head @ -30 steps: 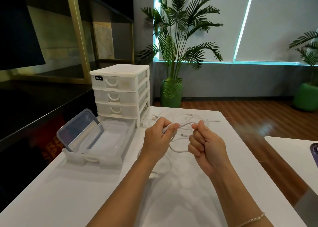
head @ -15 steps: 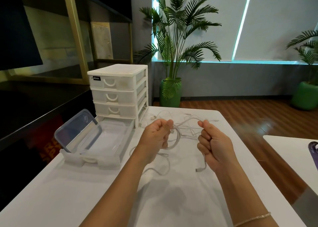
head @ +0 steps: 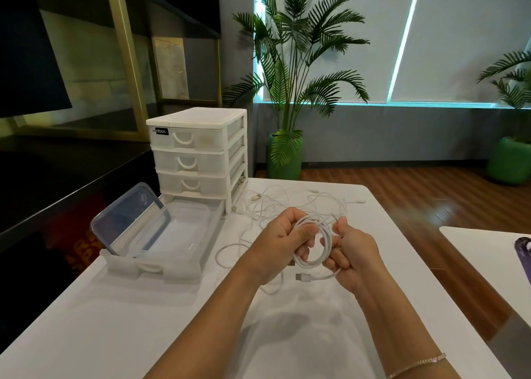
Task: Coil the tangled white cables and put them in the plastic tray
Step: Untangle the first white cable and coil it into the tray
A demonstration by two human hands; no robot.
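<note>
Both hands gripping a coiled white cable (head: 311,243) above the counter, clear plastic tray (head: 161,259) lying open leftward, nearer the left hand (head: 283,242) than the right hand (head: 352,256).

Dark object (head: 523,250) cut by right edge | cable tangle (head: 290,203) at table's far edge, strands indistinct | coil (head: 314,245) part hidden inside both hands | right forearm leaves bottom edge

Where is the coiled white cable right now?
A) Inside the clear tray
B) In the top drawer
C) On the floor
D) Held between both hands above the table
D: the coiled cable hangs between the left hand and right hand above the table, while the tray holds no cable.
</note>
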